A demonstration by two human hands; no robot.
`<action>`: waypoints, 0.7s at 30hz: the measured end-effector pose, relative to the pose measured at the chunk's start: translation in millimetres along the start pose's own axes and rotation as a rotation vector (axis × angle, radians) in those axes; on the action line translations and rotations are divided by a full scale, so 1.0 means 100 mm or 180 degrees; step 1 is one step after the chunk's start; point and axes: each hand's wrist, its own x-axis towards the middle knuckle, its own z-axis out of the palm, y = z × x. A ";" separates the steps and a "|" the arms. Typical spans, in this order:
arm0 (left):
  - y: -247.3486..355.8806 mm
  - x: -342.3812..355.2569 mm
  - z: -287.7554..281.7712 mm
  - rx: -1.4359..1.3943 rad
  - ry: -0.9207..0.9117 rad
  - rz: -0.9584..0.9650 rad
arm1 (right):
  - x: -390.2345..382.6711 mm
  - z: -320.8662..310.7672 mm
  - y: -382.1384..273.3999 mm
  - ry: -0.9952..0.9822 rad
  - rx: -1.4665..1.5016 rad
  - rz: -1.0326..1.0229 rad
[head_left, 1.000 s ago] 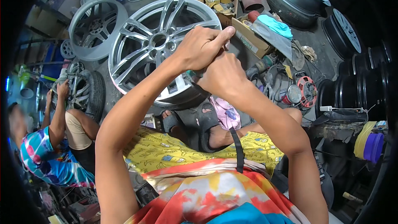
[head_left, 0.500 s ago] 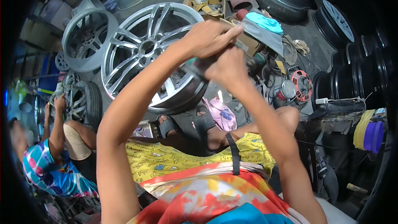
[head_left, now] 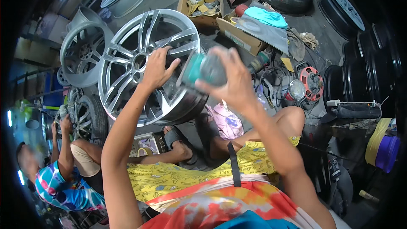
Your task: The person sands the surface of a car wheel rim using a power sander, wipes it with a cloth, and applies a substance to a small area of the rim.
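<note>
A silver alloy wheel (head_left: 121,51) with split spokes lies tilted in front of me, its face turned up. My left hand (head_left: 157,68) rests on the spokes beside the hub, thumb and fingers apart, holding nothing. In my right hand (head_left: 238,84) is a green and dark palm sander (head_left: 204,68), blurred by motion. My fingers wrap round its body, and it is turned on its side over the wheel's right edge. Whether its pad touches the rim I cannot tell.
Beyond the wheel stands a cardboard box (head_left: 181,6) of sanding scraps. A flatter carton (head_left: 239,38), a turquoise cloth (head_left: 267,17) and a red cable reel (head_left: 311,85) lie right. Black rims (head_left: 360,74) line the right side. Another person (head_left: 63,178) works on a wheel at left.
My hands were together above the wheel's right edge. My left hand has moved away onto the spokes, while the right has turned the sander into clearer view.
</note>
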 end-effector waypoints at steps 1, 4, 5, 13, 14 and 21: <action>-0.03 0.00 0.03 0.0133 0.0053 0.0047 | 0.23 0.01 0.16 0.0070 -0.0064 -0.0129; -0.03 0.16 0.16 0.0316 -0.0119 0.0192 | 0.87 -0.02 0.60 0.0237 -0.0421 -0.0203; -0.03 0.19 0.20 0.0314 -0.0126 0.0200 | 1.04 -0.03 0.71 0.0243 -0.0423 -0.0193; -0.05 0.11 0.18 0.0290 -0.0178 0.0089 | 0.35 0.10 0.34 0.0630 -0.0367 0.0130; -0.05 0.10 0.17 0.0321 -0.0162 0.0104 | 0.10 0.12 0.12 0.0552 -0.0294 0.0333; 0.03 0.15 0.16 0.0118 -0.0308 -0.0017 | -0.59 0.45 -0.09 0.1074 0.0358 0.0472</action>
